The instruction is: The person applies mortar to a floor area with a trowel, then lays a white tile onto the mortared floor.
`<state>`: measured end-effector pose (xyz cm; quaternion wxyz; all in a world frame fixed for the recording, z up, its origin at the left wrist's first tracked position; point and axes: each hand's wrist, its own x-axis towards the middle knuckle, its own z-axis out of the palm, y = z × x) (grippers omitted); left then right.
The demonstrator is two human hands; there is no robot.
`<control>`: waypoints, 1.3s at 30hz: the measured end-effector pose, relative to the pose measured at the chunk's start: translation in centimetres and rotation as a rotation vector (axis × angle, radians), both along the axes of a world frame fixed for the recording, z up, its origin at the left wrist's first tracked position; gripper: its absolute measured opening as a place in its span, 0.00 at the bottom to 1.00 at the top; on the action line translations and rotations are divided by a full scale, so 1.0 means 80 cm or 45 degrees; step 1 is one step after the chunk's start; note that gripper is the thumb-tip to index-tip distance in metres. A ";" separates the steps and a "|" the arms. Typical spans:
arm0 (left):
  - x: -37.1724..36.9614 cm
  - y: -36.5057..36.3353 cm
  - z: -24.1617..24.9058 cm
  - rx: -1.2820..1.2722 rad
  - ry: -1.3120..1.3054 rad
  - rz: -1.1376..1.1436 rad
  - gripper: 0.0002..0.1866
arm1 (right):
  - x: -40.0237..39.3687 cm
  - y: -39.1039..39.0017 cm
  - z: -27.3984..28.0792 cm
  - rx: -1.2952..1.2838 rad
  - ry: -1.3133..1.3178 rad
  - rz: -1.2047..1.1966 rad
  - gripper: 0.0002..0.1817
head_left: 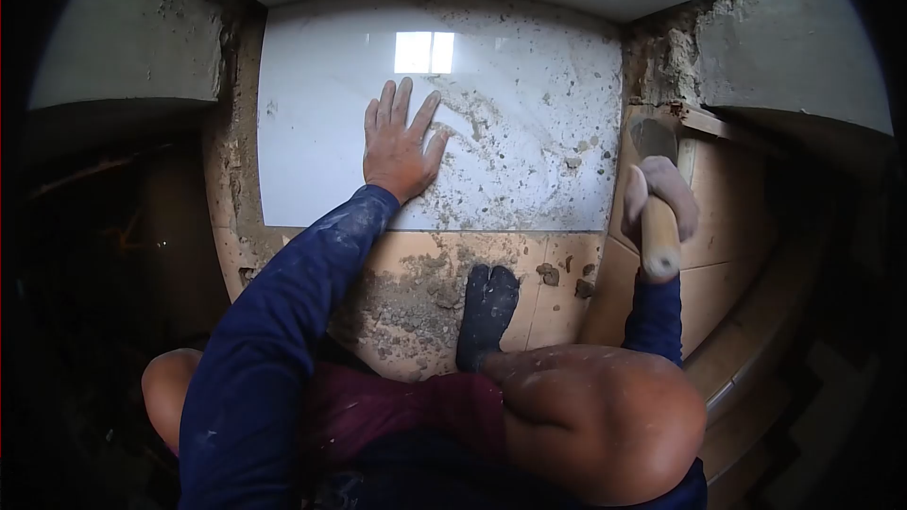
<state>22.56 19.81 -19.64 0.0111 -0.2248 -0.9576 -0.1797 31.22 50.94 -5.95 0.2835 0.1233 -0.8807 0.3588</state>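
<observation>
The white tile [316, 123], lying flat just beyond the black-socked foot [488, 307], looks likely to be heavy, stiff and brittle at its corners, slick where bare, and best taken by its two opposite side edges. From here it's pale and glossy, carrying a bright reflection [423, 52], with grey crumbs [573, 161] strewn mostly ahead and to the right of that foot. Ahead and left of the foot, the left hand [401, 149] rests its grip splayed on the tile; ahead and right, the right hand [673, 191] has its grip wrapped round a wooden-handled tool [659, 247].
</observation>
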 end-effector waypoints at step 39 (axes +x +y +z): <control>0.078 0.046 -0.012 -0.160 -0.106 -0.500 0.38 | 0.045 -0.017 0.042 -0.265 -0.344 -0.349 0.10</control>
